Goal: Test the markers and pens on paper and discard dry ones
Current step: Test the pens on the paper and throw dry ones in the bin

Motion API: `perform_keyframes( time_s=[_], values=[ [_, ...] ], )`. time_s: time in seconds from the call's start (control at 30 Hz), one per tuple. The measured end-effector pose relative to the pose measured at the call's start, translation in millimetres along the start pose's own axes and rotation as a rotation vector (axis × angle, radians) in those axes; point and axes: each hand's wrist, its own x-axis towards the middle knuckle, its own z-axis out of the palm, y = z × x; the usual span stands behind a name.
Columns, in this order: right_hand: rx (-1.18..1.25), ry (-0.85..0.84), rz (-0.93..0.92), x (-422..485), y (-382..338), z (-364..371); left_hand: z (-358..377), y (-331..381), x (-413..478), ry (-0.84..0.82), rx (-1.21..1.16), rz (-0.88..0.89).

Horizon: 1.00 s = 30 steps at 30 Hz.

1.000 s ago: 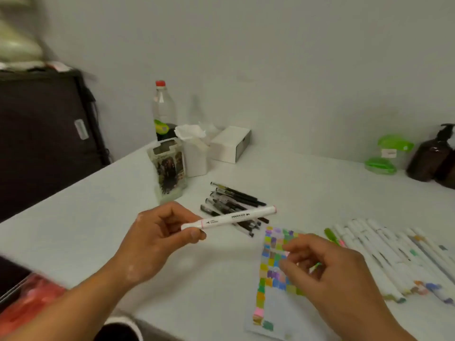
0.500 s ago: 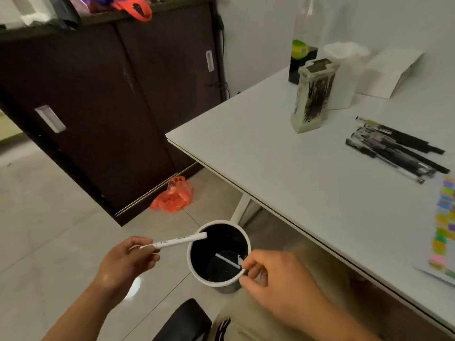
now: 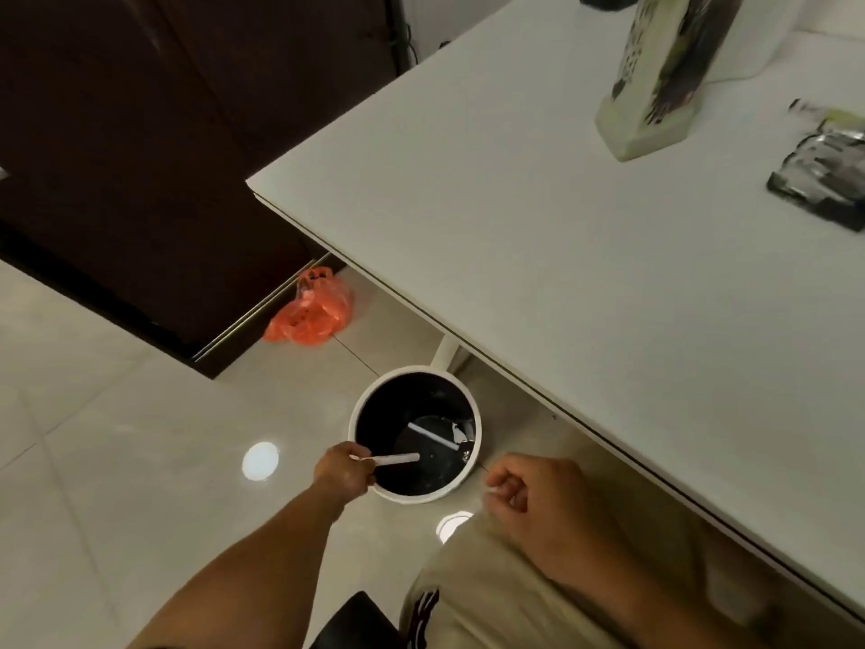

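A round bin with a white rim and black inside stands on the floor beside the table's edge. My left hand holds a white marker by one end, with its other end reaching over the bin's opening. Another white marker lies at the bottom of the bin. My right hand hovers to the right of the bin above my lap, fingers curled; something small and pale shows at its fingertips, too small to name. A blurred bunch of black pens lies on the white table.
A pale printed carton stands on the table near its far side. An orange plastic bag lies on the tiled floor by a dark cabinet. A white table leg stands just behind the bin.
The view dropped from the table to the floor bin. My left hand carried the white marker from left of the bin to over its opening. My right hand drew back from the rim.
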Motion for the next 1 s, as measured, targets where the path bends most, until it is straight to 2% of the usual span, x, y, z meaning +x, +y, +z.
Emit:
perform_keyframes(
  time_s=[0.2, 0.37, 0.53, 0.8, 0.9, 1.0],
  values=[
    [0.002, -0.039, 0.011, 13, 7, 2, 11, 4, 13, -0.147, 0.021, -0.078],
    [-0.025, -0.041, -0.006, 15, 5, 2, -3, 0, -4, -0.206, 0.05, 0.023],
    [-0.031, -0.049, -0.057, 1, -9, -2, -28, -4, -37, -0.191, 0.016, 0.166],
    [0.019, 0.023, -0.233, -71, -55, -57, -63, 35, -123, -0.222, 0.021, 0.575],
    [0.078, 0.128, -0.312, -114, -69, -101, -61, 64, -169, -0.291, 0.016, 0.741],
    [0.143, 0.316, -0.376, -157, -75, -148, -38, 97, -216, -0.374, 0.01, 0.924]
  ],
)
